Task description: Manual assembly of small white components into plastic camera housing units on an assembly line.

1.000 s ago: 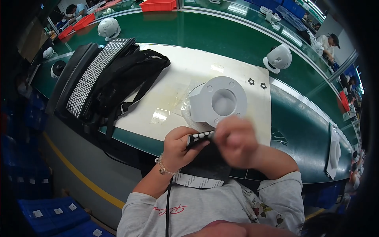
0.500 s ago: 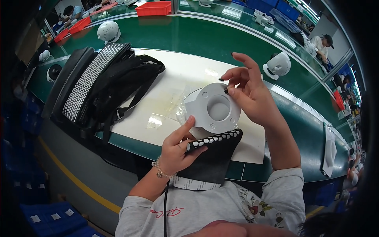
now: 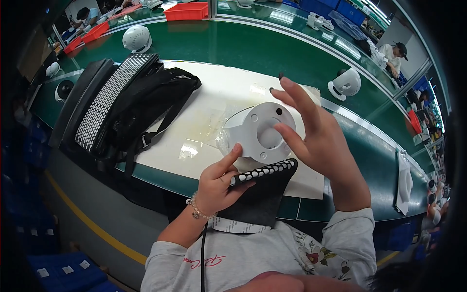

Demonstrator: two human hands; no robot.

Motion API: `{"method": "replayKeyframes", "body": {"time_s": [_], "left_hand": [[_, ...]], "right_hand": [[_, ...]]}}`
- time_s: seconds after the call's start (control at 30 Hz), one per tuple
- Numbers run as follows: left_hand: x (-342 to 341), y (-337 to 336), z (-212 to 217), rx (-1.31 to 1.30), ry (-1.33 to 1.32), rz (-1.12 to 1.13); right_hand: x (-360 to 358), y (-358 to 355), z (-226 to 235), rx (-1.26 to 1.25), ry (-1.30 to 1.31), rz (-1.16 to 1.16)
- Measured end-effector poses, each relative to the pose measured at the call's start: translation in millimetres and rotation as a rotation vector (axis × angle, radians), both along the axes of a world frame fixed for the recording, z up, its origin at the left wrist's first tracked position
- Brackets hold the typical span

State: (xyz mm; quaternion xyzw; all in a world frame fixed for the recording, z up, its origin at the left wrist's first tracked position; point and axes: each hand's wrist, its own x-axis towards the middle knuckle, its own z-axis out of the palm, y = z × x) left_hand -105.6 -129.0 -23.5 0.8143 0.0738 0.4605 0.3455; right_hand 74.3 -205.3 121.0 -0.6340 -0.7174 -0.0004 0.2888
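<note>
A white round base (image 3: 247, 138) of a device lies bottom up over the white board, with a wide round hollow in its middle. One black round pad (image 3: 279, 111) sits near its far rim; other small round recesses on it show white. My left hand (image 3: 217, 181) grips a black sheet (image 3: 255, 197) whose bent edge shows rows of white dots. A finger of that hand rests against the base's near left side. Over the base's right side is my right hand (image 3: 316, 136), open, fingers apart and nothing seen in them. Its thumb overlaps the hollow.
Left on the white board (image 3: 204, 107) lie a stack of black sheets with white dots (image 3: 109, 97) and a black mesh bag (image 3: 160, 97). White devices (image 3: 137, 39) (image 3: 345, 83) stand on the green belt beyond. A red bin (image 3: 187, 11) and people at work are farther off.
My right hand has drawn back from the base's far rim toward me, its fingers spreading. The black pad there is now uncovered. My left hand keeps its hold on the sheet.
</note>
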Motion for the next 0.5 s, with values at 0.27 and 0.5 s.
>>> {"method": "replayKeyframes", "body": {"time_s": [0.27,0.5], "left_hand": [[1.7,-0.5,-0.8,-0.005,-0.017,0.006],[2.6,0.4,-2.8,0.007,-0.022,-0.001]], "right_hand": [[0.5,28.7,-24.0,0.02,0.409,0.117],[-7.9,21.6,-23.8,0.071,0.145,0.053]]}}
